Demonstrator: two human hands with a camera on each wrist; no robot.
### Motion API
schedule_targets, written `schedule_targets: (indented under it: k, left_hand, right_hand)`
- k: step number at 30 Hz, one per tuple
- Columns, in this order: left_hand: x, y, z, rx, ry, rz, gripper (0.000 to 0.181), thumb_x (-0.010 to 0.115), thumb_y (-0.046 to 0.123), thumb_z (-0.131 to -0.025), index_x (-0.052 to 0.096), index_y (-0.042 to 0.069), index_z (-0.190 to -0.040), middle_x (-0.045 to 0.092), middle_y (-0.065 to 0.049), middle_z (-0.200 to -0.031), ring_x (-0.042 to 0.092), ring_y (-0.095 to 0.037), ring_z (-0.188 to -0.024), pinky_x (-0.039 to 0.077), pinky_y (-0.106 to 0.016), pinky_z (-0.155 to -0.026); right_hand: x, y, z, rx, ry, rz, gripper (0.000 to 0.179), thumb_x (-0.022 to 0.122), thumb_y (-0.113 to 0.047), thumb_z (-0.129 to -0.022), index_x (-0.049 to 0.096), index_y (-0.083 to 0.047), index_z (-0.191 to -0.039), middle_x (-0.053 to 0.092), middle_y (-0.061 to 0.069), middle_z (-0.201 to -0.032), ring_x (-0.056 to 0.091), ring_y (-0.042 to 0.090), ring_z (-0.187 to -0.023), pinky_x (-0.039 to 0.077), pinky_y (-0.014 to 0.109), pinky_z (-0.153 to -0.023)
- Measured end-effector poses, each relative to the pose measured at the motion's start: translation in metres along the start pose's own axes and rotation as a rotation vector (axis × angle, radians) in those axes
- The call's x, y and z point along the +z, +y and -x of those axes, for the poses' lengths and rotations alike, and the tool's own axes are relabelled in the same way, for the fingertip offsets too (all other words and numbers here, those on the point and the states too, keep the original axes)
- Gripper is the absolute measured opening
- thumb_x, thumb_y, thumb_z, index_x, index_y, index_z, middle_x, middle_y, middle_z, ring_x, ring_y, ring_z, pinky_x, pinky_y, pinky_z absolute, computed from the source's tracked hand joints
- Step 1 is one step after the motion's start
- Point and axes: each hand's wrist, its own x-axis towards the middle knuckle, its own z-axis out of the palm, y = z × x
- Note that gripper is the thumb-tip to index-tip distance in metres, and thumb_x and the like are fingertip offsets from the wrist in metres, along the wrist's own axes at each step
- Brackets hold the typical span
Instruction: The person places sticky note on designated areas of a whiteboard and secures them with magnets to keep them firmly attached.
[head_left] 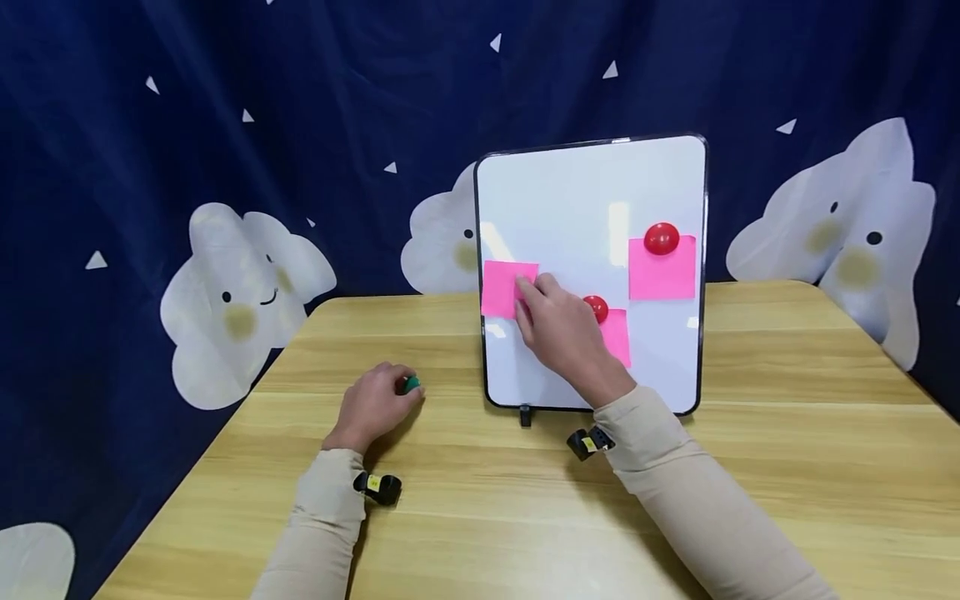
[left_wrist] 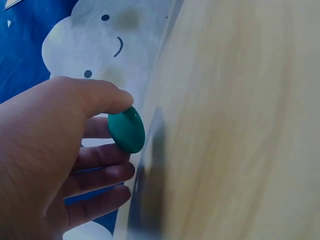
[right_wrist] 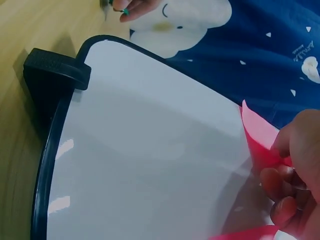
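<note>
Between thumb and fingers my left hand point(head_left: 375, 408) pinches a green round magnet point(left_wrist: 127, 131), low over the table left of the board. My right hand point(head_left: 564, 329) reaches across the whiteboard point(head_left: 555, 196) and pinches a pink sticky note point(head_left: 498, 289) by its right side, at the board's left edge. In the right wrist view, that note's free corner curls away from the white surface. Behind the right hand, a red magnet point(head_left: 597, 307) sits at the top of a second pink note point(head_left: 617, 337), partly hidden. Another red magnet point(head_left: 662, 238) tops a third note point(head_left: 662, 277) at right.
The whiteboard stands upright on the wooden table point(head_left: 450, 517), with a black foot point(head_left: 526, 415) at its lower edge. A dark blue curtain point(head_left: 360, 75) with cloud prints hangs behind the table. Each wrist wears a small black camera point(head_left: 378, 487).
</note>
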Motion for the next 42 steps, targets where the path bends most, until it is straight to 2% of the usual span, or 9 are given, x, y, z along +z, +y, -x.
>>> schedule_targets:
  k: [6,11,16,23,29,35,38,42]
  left_hand:
    - [-0.01,0.005,-0.003,0.054,0.028,0.017,0.033,0.07,0.035,-0.093,0.072,0.012,-0.116,0.064,-0.003,-0.097,0.06,-0.018,-0.082,0.053,-0.042,-0.072]
    - [-0.028,0.022,-0.009,0.125,0.112,0.027,0.031,0.069,0.033,-0.093,0.073,0.009,-0.113,0.066,-0.006,-0.098,0.062,-0.022,-0.084,0.052,-0.042,-0.07]
    - [-0.042,0.044,-0.025,0.219,0.231,0.071,0.034,0.068,0.033,-0.095,0.071,0.008,-0.117,0.066,-0.006,-0.1,0.063,-0.022,-0.087,0.053,-0.041,-0.07]
    - [-0.039,0.072,-0.045,0.339,0.439,0.2,0.029,0.072,0.026,-0.092,0.07,0.006,-0.113,0.065,-0.008,-0.099,0.062,-0.021,-0.083,0.053,-0.035,-0.068]
    - [-0.044,0.097,-0.062,0.44,0.588,0.256,0.031,0.074,0.023,-0.091,0.069,0.005,-0.115,0.066,-0.01,-0.102,0.062,-0.022,-0.089,0.054,-0.035,-0.066]
    - [-0.043,0.123,-0.08,0.546,0.66,0.236,0.033,0.078,0.021,-0.089,0.072,0.004,-0.117,0.066,-0.011,-0.104,0.061,-0.023,-0.09,0.053,-0.032,-0.066]
    - [-0.04,0.133,-0.087,0.566,0.684,0.211,0.034,0.08,0.019,-0.087,0.074,0.005,-0.117,0.067,-0.011,-0.105,0.06,-0.024,-0.087,0.052,-0.031,-0.065]
    - [-0.042,0.147,-0.097,0.579,0.686,0.16,0.034,0.079,0.019,-0.088,0.073,0.006,-0.119,0.067,-0.011,-0.11,0.06,-0.026,-0.095,0.054,-0.034,-0.074]
  right_hand:
    - [0.0,-0.005,-0.002,-0.031,0.008,0.051,0.046,0.07,-0.011,-0.092,0.061,0.003,-0.135,0.057,0.014,-0.09,0.051,0.018,-0.06,0.048,0.027,-0.053]
    - [0.006,-0.01,-0.004,-0.076,0.053,0.092,0.036,0.07,-0.009,-0.091,0.066,0.001,-0.125,0.06,0.014,-0.089,0.054,0.019,-0.06,0.05,0.028,-0.051]
    - [0.008,-0.008,-0.006,-0.086,0.099,0.127,0.029,0.07,-0.009,-0.09,0.069,0.0,-0.118,0.062,0.013,-0.086,0.056,0.02,-0.06,0.05,0.029,-0.05]
    - [0.006,-0.004,-0.003,-0.057,0.083,0.108,0.03,0.067,-0.006,-0.092,0.067,0.001,-0.121,0.057,0.014,-0.087,0.052,0.018,-0.058,0.048,0.027,-0.048]
    - [0.004,-0.004,-0.002,-0.031,0.066,0.116,0.037,0.068,-0.007,-0.091,0.066,0.0,-0.127,0.057,0.015,-0.092,0.051,0.017,-0.056,0.048,0.025,-0.048]
    - [0.004,-0.004,0.003,-0.029,0.052,0.159,0.039,0.069,-0.009,-0.09,0.066,-0.002,-0.129,0.056,0.015,-0.091,0.045,0.015,-0.05,0.043,0.024,-0.044]
    - [0.003,-0.003,0.006,-0.022,0.042,0.167,0.04,0.07,-0.01,-0.089,0.066,-0.005,-0.129,0.056,0.013,-0.088,0.043,0.014,-0.047,0.041,0.023,-0.042]
    - [0.0,0.0,0.005,-0.016,0.039,0.173,0.041,0.069,-0.01,-0.089,0.066,-0.008,-0.13,0.054,0.011,-0.086,0.042,0.013,-0.046,0.038,0.023,-0.04]
